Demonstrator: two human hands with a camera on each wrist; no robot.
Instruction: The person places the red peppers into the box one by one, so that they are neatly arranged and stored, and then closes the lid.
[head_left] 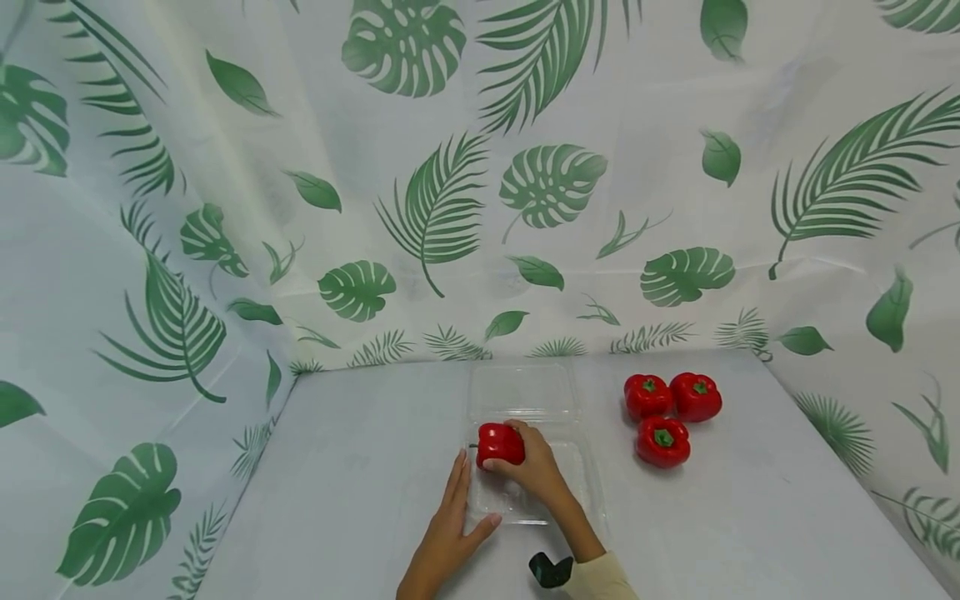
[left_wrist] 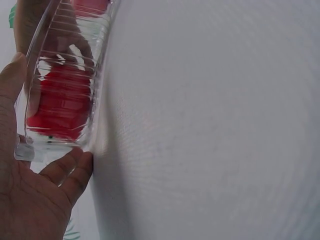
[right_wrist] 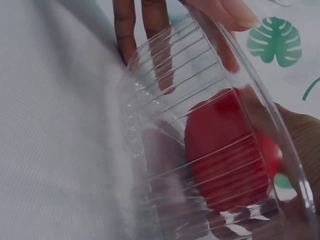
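Glossy red pepper (head_left: 498,443); clear, ribbed plastic container (head_left: 591,479); matt tabletop (head_left: 360,450).

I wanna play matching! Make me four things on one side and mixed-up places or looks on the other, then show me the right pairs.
Things:
1. Left hand
2. Right hand
3. Three grouped peppers
4. Backdrop

Places or looks:
A. Right of the clear container
B. Green and white
C. By the container's left side
D. Holding a red pepper

Right pairs: 1-C, 2-D, 3-A, 4-B
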